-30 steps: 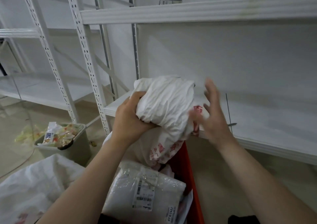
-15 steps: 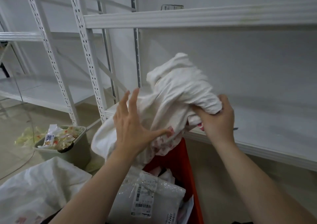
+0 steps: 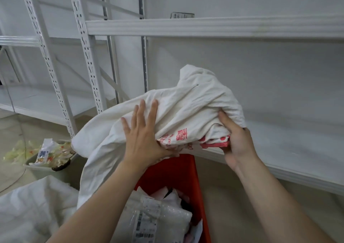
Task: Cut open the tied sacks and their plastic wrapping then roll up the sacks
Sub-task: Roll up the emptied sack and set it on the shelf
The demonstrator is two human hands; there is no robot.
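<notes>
The white sack (image 3: 195,103), printed with red characters, is held bunched in the air at the centre of the view, in front of the white shelf (image 3: 279,149). Loose cloth trails toward 8 o'clock.

- Left hand (image 3: 141,138): lies flat on the sack's 9 o'clock side, with its fingers (image 3: 142,110) straight, spread apart and pressing the cloth.
- Right hand (image 3: 236,142): grips the bunched end at 3 o'clock, with its fingers curled and clamped on the folds.

At 6 o'clock below the sack stands a red bin (image 3: 173,170) holding a plastic-wrapped parcel (image 3: 149,218) with barcode labels. At 8 o'clock, a grey bin (image 3: 48,168) holds plastic scraps. A 2nd white sack (image 3: 28,209) lies at 7 o'clock.
</notes>
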